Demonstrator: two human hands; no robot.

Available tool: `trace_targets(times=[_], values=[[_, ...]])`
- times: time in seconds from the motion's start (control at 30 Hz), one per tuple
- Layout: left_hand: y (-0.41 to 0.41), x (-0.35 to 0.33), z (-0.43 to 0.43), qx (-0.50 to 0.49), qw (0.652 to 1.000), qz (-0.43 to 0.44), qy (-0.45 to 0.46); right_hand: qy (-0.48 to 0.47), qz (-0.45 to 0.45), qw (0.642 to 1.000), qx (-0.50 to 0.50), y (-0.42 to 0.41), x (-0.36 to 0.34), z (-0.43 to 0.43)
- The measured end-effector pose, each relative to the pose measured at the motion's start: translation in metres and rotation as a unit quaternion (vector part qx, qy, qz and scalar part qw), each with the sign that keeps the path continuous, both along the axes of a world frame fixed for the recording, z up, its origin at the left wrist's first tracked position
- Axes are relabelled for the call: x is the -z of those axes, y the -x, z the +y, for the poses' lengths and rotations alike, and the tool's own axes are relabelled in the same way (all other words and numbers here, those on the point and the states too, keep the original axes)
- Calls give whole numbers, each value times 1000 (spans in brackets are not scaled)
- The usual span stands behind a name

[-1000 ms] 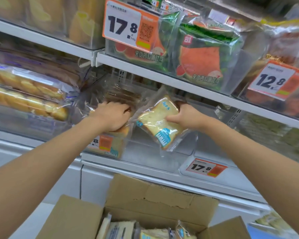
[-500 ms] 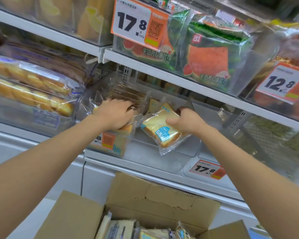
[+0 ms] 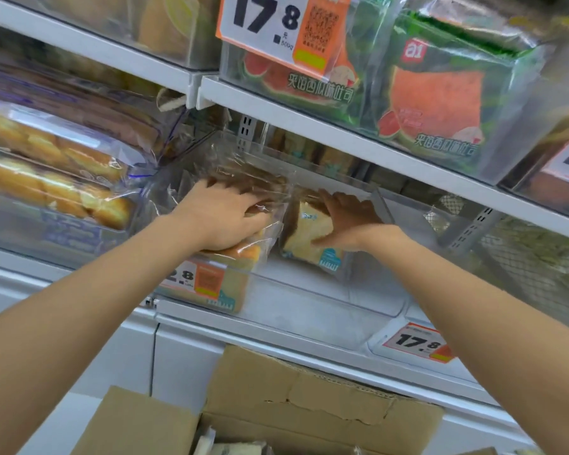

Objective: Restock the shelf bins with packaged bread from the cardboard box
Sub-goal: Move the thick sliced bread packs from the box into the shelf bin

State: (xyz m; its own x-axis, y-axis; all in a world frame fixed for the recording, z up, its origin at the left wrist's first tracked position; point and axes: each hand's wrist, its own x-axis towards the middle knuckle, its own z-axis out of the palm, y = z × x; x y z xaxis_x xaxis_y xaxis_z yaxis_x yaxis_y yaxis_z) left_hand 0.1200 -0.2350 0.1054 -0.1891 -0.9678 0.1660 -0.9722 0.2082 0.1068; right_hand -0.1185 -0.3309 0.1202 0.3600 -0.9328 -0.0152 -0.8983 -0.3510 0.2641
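A packaged bread slice (image 3: 304, 239) with blue print stands on edge inside the clear shelf bin (image 3: 358, 310) on the middle shelf. My right hand (image 3: 347, 221) lies against its right face with the fingers straight, pushing it leftward and back. My left hand (image 3: 222, 218) presses flat, fingers spread, on the wrapped loaves (image 3: 243, 251) stacked in the bin's left part. The open cardboard box (image 3: 309, 399) sits below the shelf, with more bread packs (image 3: 230, 448) showing at its bottom edge.
Watermelon-print toast packs (image 3: 437, 103) fill the bin on the shelf above. Long bread bags (image 3: 53, 178) lie in the bin to the left. A 17.8 price tag (image 3: 418, 344) hangs on the shelf edge. A wire mesh panel (image 3: 523, 257) stands at the right.
My right hand has carried the bread slice deeper into the bin, stood it up and opened from a grip to a flat push. My left hand has spread its fingers over the loaves.
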Motion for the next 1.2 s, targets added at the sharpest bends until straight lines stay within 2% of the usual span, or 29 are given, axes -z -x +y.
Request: trace_targets(times=[0.07, 0.2, 0.33, 0.5, 0.7, 0.9, 1.07, 1.2], values=[[-1, 2, -3, 4, 1000, 7, 13, -24, 7, 1000, 1, 0, 5, -4], [0, 5, -4, 1, 999, 13, 37, -4, -79, 997, -19, -4, 16, -21], [0, 8, -5, 2, 999, 20, 46, 23, -42, 999, 16, -3, 24, -20], [-1, 8, -5, 2, 999, 24, 40, 22, -95, 994, 49, -8, 28, -15], [0, 7, -4, -3, 999, 16, 41, 51, -64, 997, -3, -24, 38, 0], [1, 5, -3, -2, 1000, 17, 26, 56, -103, 993, -6, -23, 44, 4], [1, 4, -2, -4, 1000, 13, 18, 62, -79, 995, 18, -28, 44, 7], [2, 0, 0, 0, 999, 49, 18, 49, -136, 989, 1, -23, 35, 12]])
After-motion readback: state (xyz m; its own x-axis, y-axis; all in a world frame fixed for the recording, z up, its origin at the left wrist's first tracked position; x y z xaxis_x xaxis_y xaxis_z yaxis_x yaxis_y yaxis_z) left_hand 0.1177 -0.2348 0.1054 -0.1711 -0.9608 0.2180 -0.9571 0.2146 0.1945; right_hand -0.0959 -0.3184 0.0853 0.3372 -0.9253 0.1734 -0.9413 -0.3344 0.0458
